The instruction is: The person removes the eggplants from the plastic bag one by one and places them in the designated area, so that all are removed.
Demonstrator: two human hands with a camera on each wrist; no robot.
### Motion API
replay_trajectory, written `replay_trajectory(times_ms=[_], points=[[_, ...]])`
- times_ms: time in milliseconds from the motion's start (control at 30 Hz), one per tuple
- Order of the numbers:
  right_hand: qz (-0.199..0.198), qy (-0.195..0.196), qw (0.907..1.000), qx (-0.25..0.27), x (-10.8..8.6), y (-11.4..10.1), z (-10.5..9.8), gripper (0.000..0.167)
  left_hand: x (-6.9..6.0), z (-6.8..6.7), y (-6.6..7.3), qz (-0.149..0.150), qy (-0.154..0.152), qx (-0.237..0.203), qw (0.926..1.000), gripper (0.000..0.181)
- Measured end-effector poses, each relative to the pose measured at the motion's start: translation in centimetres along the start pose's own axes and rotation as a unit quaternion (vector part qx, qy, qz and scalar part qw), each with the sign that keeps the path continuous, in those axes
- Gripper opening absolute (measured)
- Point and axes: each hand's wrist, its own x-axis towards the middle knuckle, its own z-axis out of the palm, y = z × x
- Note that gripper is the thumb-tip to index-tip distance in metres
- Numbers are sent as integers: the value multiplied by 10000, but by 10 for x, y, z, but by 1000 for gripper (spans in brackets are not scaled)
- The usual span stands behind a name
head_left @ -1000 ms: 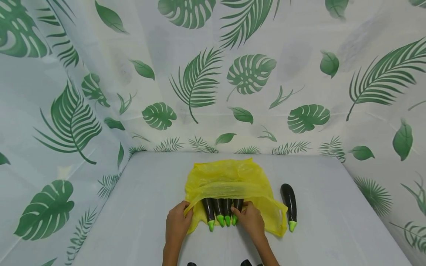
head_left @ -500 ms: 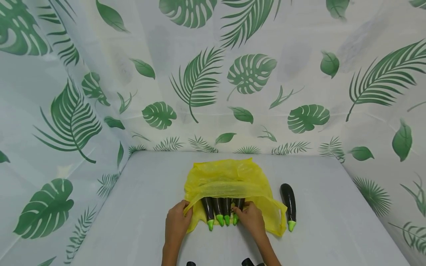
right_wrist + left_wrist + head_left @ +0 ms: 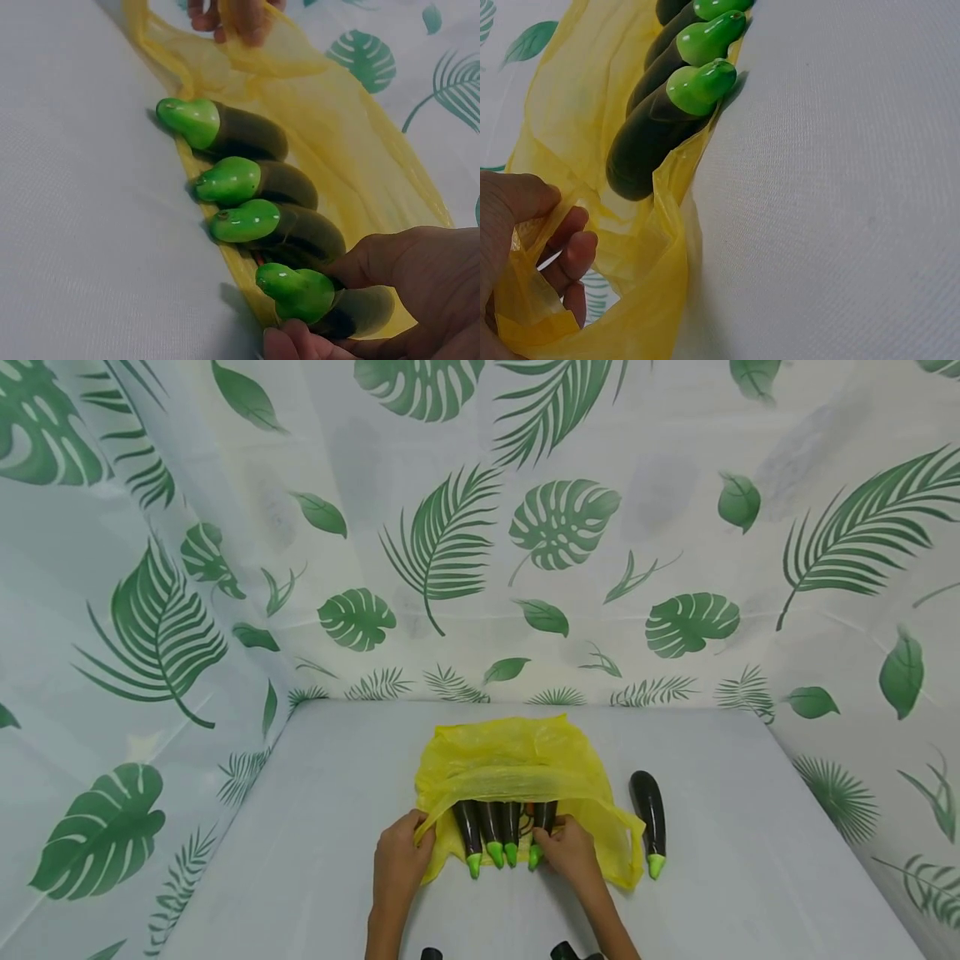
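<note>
A yellow plastic bag (image 3: 517,743) lies on the white table, with several dark eggplants side by side in its mouth, green stem ends toward me. My left hand (image 3: 402,855) grips the bag's left edge, which is bunched between thumb and fingers (image 3: 579,251). My right hand (image 3: 572,853) pinches the rightmost eggplant (image 3: 356,311) near its green end, thumb on one side and fingers on the other. The neighbouring eggplant (image 3: 300,231) lies a small gap away from it. The upper ends of the eggplants are hidden under the bag's top layer.
A single eggplant (image 3: 649,818) lies on the table (image 3: 720,860) just right of the bag. Dark objects (image 3: 567,951), cut off by the frame, show at the bottom edge. A leaf-printed cloth (image 3: 487,568) stands behind and at both sides.
My right hand has shifted slightly right with the rightmost eggplant, widening the gap to its neighbour. Dark and reddish marks now show in that gap. The left hand stays in place.
</note>
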Motion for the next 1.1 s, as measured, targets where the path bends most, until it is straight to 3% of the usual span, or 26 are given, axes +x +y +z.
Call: replay_trajectory(times_ms=[300, 667, 1100], points=[[268, -245, 9993, 115, -4, -2, -5, 36, -2, 0, -1, 61, 70, 4, 10000, 8], [653, -567, 9957, 318, -6, -3, -10, 41, 0, -1, 0, 59, 94, 15, 9999, 7], [729, -966, 9917, 432, -16, -3, -23, 34, 3, 2, -1, -68, 5, 64, 10000, 7]])
